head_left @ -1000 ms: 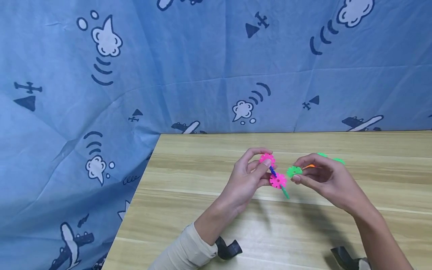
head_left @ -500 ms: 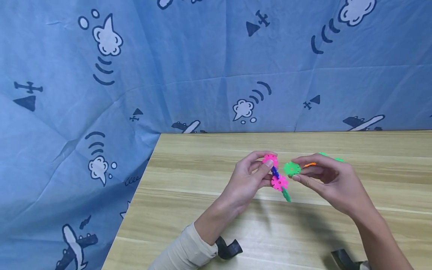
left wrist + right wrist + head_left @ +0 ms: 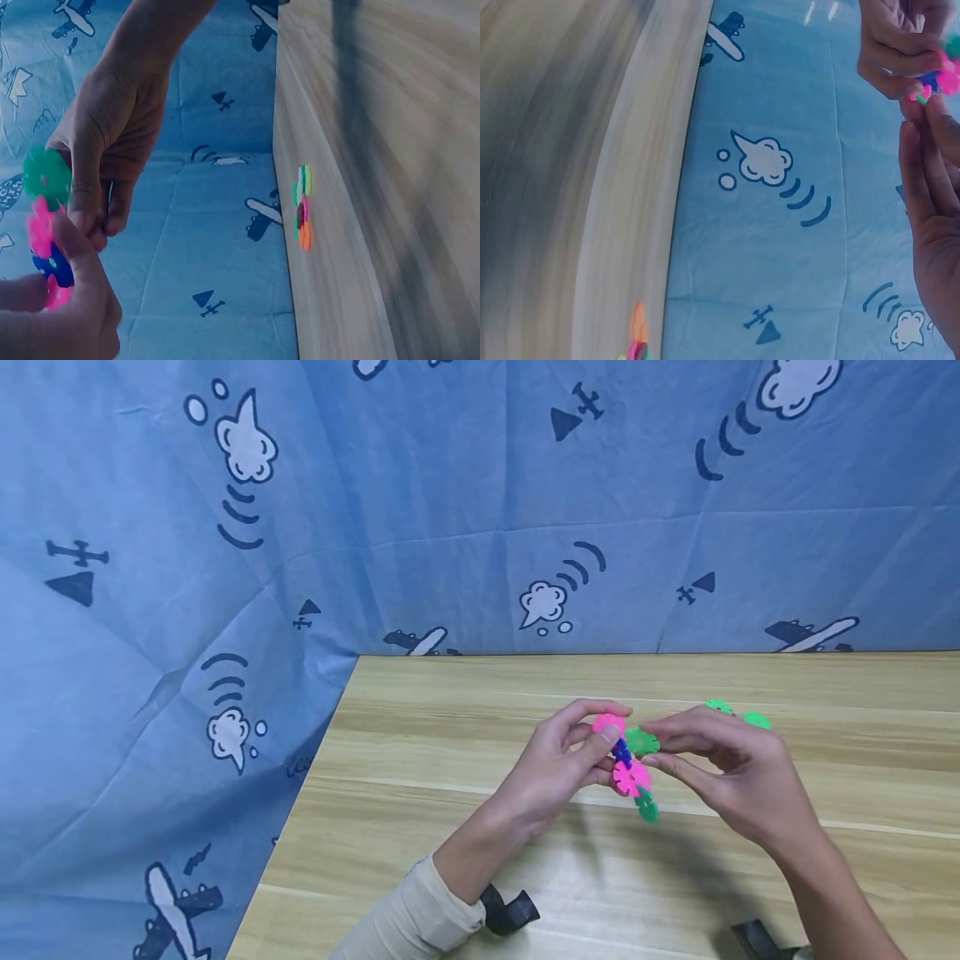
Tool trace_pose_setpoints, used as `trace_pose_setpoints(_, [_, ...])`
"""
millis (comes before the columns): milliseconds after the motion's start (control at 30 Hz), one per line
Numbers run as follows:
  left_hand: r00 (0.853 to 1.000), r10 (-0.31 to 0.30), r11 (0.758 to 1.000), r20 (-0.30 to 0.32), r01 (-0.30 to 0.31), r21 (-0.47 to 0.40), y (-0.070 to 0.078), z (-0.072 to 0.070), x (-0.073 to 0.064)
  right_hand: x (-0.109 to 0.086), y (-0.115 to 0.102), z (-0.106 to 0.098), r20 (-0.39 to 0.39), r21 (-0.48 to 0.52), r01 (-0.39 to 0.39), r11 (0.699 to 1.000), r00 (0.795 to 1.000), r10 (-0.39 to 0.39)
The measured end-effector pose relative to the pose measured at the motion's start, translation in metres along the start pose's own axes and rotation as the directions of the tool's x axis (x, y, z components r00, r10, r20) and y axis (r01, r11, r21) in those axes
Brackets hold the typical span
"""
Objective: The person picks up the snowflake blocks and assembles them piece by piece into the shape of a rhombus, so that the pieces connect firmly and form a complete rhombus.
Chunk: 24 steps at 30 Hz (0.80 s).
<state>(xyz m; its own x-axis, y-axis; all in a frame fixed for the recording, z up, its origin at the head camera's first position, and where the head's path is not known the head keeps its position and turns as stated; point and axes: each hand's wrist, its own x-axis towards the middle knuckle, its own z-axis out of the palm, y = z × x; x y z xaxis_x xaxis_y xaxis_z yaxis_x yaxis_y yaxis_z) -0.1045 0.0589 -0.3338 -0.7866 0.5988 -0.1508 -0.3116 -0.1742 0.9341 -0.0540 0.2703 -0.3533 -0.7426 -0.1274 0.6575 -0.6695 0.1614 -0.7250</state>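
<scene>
In the head view my left hand (image 3: 555, 764) pinches a chain of notched plastic discs by its top pink disc (image 3: 609, 724). Below that come a blue disc (image 3: 622, 752) seen edge-on, a second pink disc (image 3: 632, 777) and a darker green disc (image 3: 647, 806) at the bottom. Between thumb and fingertips my right hand (image 3: 731, 768) pinches a bright green disc (image 3: 642, 742), brought up against the chain beside the blue disc. Whether its notch has slid into another disc I cannot tell. The left wrist view shows both hands meeting at the chain (image 3: 45, 229), partly hidden by fingers.
Behind my right hand, more discs lie on the wooden table (image 3: 420, 735), among them a green disc (image 3: 757, 720). The left wrist view shows this group with an orange disc (image 3: 305, 235). A blue printed cloth (image 3: 450, 485) hangs behind and left of the table.
My right hand has moved the bright green disc left, closing the gap to the chain. My left hand has shifted slightly right and down, and the chain has turned a little.
</scene>
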Motion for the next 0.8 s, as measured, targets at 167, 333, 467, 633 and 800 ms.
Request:
trace_pose_setpoints(167, [0.999, -0.021, 1.0, 0.024, 0.021, -0.017, 0.0013, -0.0003, -0.0003, -0.0002, 0.0036, 0.0012, -0.001, 0.065, 0.06, 0.996, 0.998, -0.06])
trace_pose_setpoints(333, [0.999, -0.041, 0.998, 0.022, 0.042, -0.049, 0.0008, -0.0002, 0.0001, 0.0002, 0.0051, 0.0013, 0.007, 0.102, 0.103, 0.989, 0.995, -0.104])
trace_pose_setpoints(467, [0.999, -0.025, 0.999, 0.027, 0.026, -0.026, 0.0001, -0.0009, 0.0006, 0.0005, 0.0052, 0.0025, 0.005, 0.09, 0.137, 0.987, 0.99, -0.138])
trace_pose_setpoints(633, [0.999, -0.027, 0.999, 0.022, 0.027, 0.02, 0.0, -0.0029, 0.0007, 0.0019, 0.0046, 0.006, -0.004, 0.032, 0.188, 0.982, 0.982, -0.188])
trace_pose_setpoints(800, [0.999, -0.042, 0.999, 0.029, 0.041, 0.03, -0.0002, -0.0042, 0.001, 0.0055, 0.0036, 0.0095, -0.02, -0.075, 0.251, 0.965, 0.967, -0.253])
